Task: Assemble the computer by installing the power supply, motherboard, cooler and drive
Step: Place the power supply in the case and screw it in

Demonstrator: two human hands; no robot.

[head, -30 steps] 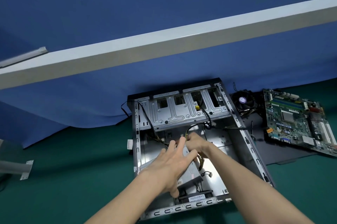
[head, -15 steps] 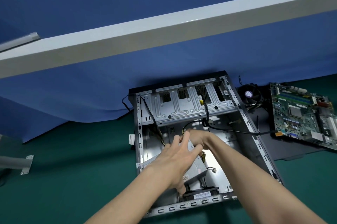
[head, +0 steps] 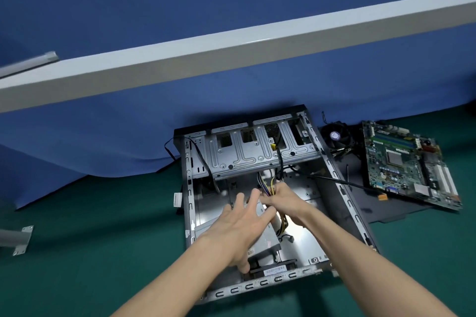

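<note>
Over at the far left of the green surface (head: 90, 252), a grey metal bracket (head: 22, 239) lies on its own, well apart from the work. Next comes the open computer case (head: 189, 213), laid on its side with its drive cage (head: 257, 157) at the far end. Inside it, toward the near left corner, sits the power supply (head: 269, 243), which looks a little tilted rather than flat. The person's left hand (head: 242, 229) lies on top of it, fingers (head: 239, 203) straight and spread wide, thumb hanging down at the near end. Just to the right, the right hand (head: 286, 198) has its fingers curled round the cable bundle (head: 268, 187), the yellow and black wires that run out of the supply, holding them up toward the cage. Further right, outside the case, the cooler (head: 334, 136) and the motherboard (head: 407, 164) wait on a dark mat (head: 373, 211); I can't spot a drive. I'd say the first step is in hand, seating the power supply, with the rest not yet begun. As I judge it, the next move calls for keeping the wires out from under the box while the left hand presses it snug into its corner until it sits square, ready for fastening.
</note>
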